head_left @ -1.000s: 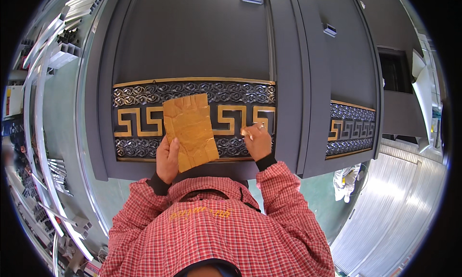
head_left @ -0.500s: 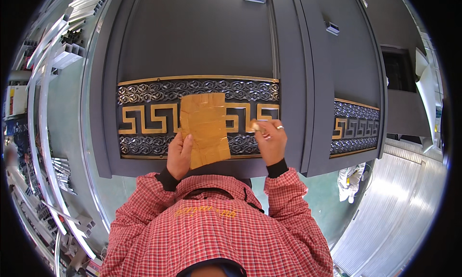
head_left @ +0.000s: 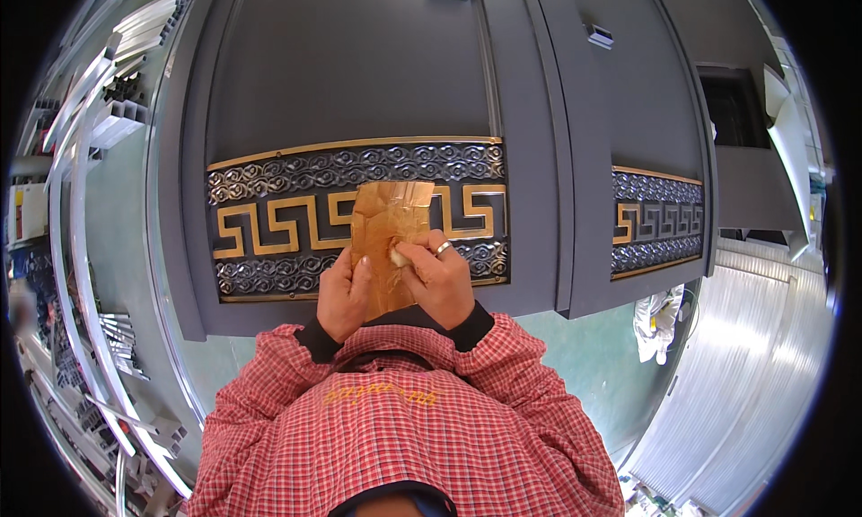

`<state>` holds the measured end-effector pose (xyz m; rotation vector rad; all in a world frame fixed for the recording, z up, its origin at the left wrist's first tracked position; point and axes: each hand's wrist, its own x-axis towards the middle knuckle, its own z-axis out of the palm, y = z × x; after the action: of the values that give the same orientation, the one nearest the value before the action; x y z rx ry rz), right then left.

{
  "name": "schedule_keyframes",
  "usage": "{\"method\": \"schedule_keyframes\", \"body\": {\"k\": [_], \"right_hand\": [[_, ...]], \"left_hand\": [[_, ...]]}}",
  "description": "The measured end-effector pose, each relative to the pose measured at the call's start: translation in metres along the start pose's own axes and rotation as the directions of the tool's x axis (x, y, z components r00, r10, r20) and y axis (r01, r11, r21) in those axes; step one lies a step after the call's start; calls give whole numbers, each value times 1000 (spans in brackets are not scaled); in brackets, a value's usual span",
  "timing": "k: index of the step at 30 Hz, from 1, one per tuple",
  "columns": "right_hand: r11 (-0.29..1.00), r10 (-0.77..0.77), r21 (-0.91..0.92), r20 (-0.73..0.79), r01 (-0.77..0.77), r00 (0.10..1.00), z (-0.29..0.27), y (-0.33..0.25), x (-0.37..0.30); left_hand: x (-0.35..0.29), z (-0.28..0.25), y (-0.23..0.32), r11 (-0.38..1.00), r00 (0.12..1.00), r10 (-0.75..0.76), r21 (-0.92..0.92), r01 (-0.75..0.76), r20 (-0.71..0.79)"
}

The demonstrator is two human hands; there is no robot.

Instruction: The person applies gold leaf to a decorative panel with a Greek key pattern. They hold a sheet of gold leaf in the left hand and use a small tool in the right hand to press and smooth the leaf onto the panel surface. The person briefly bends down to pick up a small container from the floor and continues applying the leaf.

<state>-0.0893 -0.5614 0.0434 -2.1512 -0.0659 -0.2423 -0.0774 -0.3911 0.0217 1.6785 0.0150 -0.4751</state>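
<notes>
My left hand [head_left: 342, 294] grips the left edge of a creased, gold-smeared piece of cardboard [head_left: 381, 219], thumb on top. A small pale sponge-like pad [head_left: 399, 258] is pinched in my right hand [head_left: 442, 280], which wears a ring, and it meets the cardboard's right part. The cardboard is above a decorative band on a dark grey door panel [head_left: 350, 77] and hides part of it. Along the band's middle runs a gold meander pattern [head_left: 283, 237], with a glossy black scroll relief [head_left: 359, 169] above and another below, both edged by gold strips.
A second dark panel [head_left: 642, 113] to the right has a similar band; only its leftmost meander figure is gold. Metal profiles [head_left: 117, 122] are stacked at the left. A ribbed light sheet [head_left: 718, 382] and a white bag-like item [head_left: 657, 324] lie at the right.
My right hand has moved left from over the meander pattern and brought the pad onto the cardboard. The cardboard has shifted slightly right relative to the band.
</notes>
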Motion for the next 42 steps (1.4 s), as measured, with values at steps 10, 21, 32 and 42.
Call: {"method": "schedule_keyframes", "body": {"k": [10, 21, 32, 42], "right_hand": [[892, 419, -50, -284, -450, 862, -29, 97, -46], [824, 311, -366, -349, -434, 884, -31, 131, -43], [883, 343, -204, -337, -423, 877, -4, 107, -46], [892, 417, -88, -213, -443, 883, 6, 98, -42]], "left_hand": [[0, -15, -12, 994, 999, -42, -99, 40, -19], [-2, -13, -10, 992, 998, -53, -116, 51, -19], [4, -14, -14, 983, 997, -73, -172, 69, -15], [6, -16, -16, 987, 998, -58, -154, 56, -7]]}}
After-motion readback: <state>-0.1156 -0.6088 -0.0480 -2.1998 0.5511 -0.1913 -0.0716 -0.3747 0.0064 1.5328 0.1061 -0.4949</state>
